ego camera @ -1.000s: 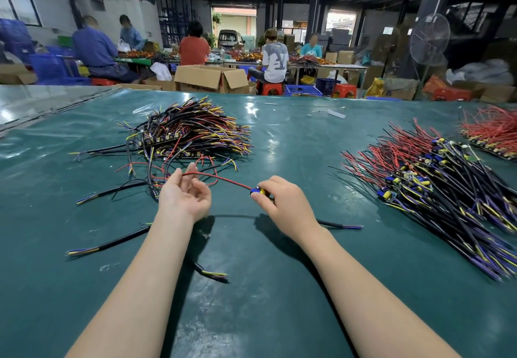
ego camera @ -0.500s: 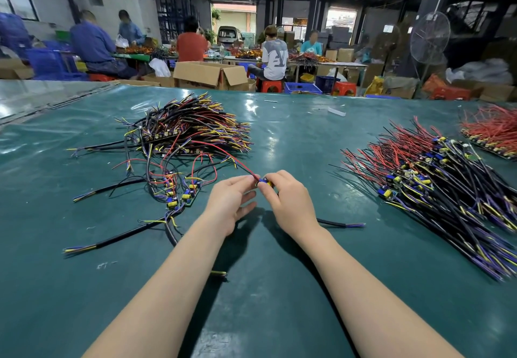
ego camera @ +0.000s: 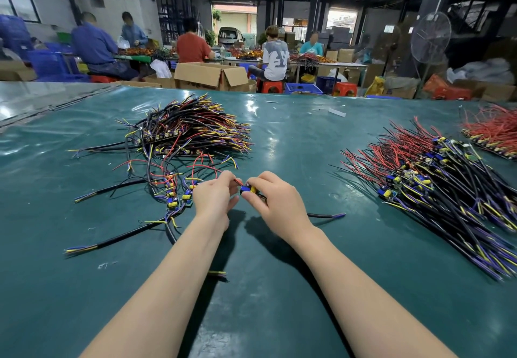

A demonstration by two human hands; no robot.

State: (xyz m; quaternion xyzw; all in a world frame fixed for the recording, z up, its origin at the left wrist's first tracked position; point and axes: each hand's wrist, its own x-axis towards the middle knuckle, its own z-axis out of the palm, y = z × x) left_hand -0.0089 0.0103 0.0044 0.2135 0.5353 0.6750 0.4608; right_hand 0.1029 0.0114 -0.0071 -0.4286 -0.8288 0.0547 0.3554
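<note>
both hands meet above the green table (ego camera: 279, 139), a little toward twelve o'clock of the picture's middle. the right hand (ego camera: 275, 203) pinches a small blue and yellow module (ego camera: 248, 189) in curled fingertips. the left hand (ego camera: 215, 198), at its nine o'clock, pinches the red wire (ego camera: 238, 181) just beside the module. a black cable (ego camera: 326, 215) trails from under the right hand toward three o'clock. a tangled wire pile (ego camera: 190, 131) lies at eleven o'clock of the hands, and a combed pile (ego camera: 436, 178) at three o'clock.
</note>
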